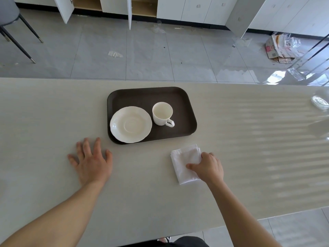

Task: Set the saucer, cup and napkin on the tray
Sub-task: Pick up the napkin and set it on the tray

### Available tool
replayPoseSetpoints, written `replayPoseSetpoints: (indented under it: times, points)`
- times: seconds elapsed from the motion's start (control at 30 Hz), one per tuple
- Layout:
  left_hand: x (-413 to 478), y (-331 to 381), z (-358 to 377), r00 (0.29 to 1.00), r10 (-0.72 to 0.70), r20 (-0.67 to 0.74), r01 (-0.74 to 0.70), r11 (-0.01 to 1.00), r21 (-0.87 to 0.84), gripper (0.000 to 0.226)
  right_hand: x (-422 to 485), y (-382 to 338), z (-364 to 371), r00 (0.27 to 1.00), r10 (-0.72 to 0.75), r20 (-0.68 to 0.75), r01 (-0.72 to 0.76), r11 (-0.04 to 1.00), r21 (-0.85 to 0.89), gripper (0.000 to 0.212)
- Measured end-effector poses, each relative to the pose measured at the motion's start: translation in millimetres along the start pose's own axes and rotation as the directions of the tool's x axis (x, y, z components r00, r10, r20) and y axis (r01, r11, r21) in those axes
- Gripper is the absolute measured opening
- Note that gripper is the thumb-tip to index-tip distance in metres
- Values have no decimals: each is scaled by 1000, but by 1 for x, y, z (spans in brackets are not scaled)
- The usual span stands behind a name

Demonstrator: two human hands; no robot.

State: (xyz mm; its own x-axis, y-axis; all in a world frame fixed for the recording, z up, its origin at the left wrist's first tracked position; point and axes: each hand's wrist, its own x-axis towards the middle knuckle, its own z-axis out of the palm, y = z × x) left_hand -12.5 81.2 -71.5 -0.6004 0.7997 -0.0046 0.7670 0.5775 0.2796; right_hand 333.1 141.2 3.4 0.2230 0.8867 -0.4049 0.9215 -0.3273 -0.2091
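Note:
A dark brown tray (179, 98) lies on the pale table. On its left half rests a white saucer (130, 124). Right of the saucer an empty white cup (162, 113) stands upright, its handle pointing toward me. A folded white napkin (184, 163) lies on the table just in front of the tray's right corner. My right hand (208, 167) grips the napkin's right edge, thumb on top and fingers around the side. My left hand (91, 161) rests flat on the table left of the tray with fingers spread, holding nothing.
The long table (249, 139) ends in a far edge just behind the tray. A clear glass object (319, 102) sits at the far right of the table. Beyond are a tiled floor, a chair (10, 18), white cabinets and cardboard litter.

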Motion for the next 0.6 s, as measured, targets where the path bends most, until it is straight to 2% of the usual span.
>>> replayPoseSetpoints:
  times: [0.13, 0.27, 0.6]
  points:
    - [0, -1, 1, 1000, 5, -6, -5, 1000, -7, 55, -3, -1, 0, 999, -22, -25, 24, 996, 86, 35]
    - [0, -1, 0, 1000, 13, -4, -13, 1000, -1, 60, -1, 0, -10, 999, -36, -11, 38, 956, 290, 36]
    - [-1, 1, -3, 1000, -2, 24, 1, 1000, 23, 56, 33, -20, -64, 978, -95, -184, 168, 882, 439, 35]
